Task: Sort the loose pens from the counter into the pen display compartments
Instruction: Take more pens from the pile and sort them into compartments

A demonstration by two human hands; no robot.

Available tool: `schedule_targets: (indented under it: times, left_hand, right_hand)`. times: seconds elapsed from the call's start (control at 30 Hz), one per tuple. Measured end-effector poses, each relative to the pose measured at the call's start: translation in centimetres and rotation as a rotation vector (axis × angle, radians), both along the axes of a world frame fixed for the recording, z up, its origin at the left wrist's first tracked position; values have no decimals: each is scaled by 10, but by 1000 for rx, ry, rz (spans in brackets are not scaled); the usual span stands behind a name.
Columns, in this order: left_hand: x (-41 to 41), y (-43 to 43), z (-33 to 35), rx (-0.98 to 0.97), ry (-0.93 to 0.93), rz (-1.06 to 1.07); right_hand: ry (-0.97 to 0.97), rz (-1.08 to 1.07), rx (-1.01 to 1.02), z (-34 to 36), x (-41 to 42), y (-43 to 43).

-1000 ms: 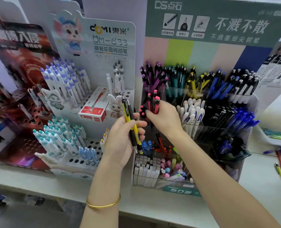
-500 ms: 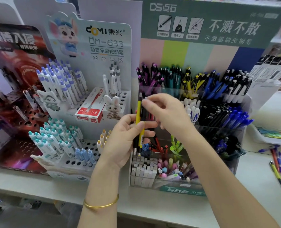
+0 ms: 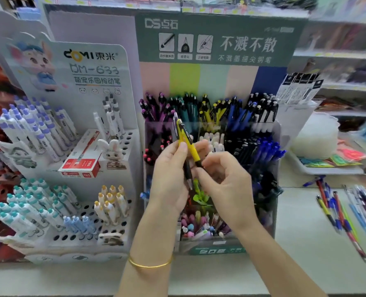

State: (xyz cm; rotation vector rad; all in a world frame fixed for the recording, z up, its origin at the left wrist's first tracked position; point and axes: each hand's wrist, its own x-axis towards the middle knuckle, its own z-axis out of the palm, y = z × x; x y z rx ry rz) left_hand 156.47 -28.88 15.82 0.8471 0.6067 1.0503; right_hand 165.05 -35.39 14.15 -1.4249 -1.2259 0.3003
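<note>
**2 pens in hand, in front of the display**

Left hand (image 3: 169, 179) grips 2 pens in front of the clear pen display (image 3: 273, 211) — thumb pressed across the shafts, fingers curled behind. Yellow pen (image 3: 188, 142) is tilted, cap end at 11 o'clock, black grip end at 5 o'clock. Dark pen (image 3: 188, 174) sits just behind it, tip pointing to 6 o'clock, top end poking out beside the yellow cap. Right hand (image 3: 227, 185) has its fingers curled, thumb and forefinger pinching the yellow pen's lower black end. Both pens are up off the counter (image 3: 302, 243), in no compartment.

Back row of the display, 12 o'clock from the hands, holds purple, teal, yellow, blue and black-white pens — yellow batch (image 3: 207, 113) at 1 o'clock. Loose pens (image 3: 344, 213) lie on the counter at 3 o'clock, well apart from the hands. White DOMI rack (image 3: 96, 61) stands at 9 o'clock. Gold bangle (image 3: 150, 264) on the left wrist.
</note>
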Motion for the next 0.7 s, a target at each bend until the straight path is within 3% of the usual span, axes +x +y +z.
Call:
schedule_targets:
  times: [0.17,0.23,0.33,0.43,0.5,0.6,0.7]
  left_hand:
    - [18,-1,1,179,245,7]
    - [22,-1,2,275,324,-49]
    - [28,-5,7,401,377,-216]
    - [30,0,17,412,395,-235]
    - [30,10,20,384,438,-186]
    - [30,24,16,391,569,16]
    - [31,28,16,317,534,89]
  right_hand:
    - [-27,19,-64,14,30,-1]
    - [73,-34,-54,28,49,6]
    - [271,125,-150,46,70,19]
    - [300,243,-138,57,78,29]
    - [279,198,-44,68,86,35]
    - [160,-27,165,91,109,50]
    - [-262,-304,307,95,121,68]
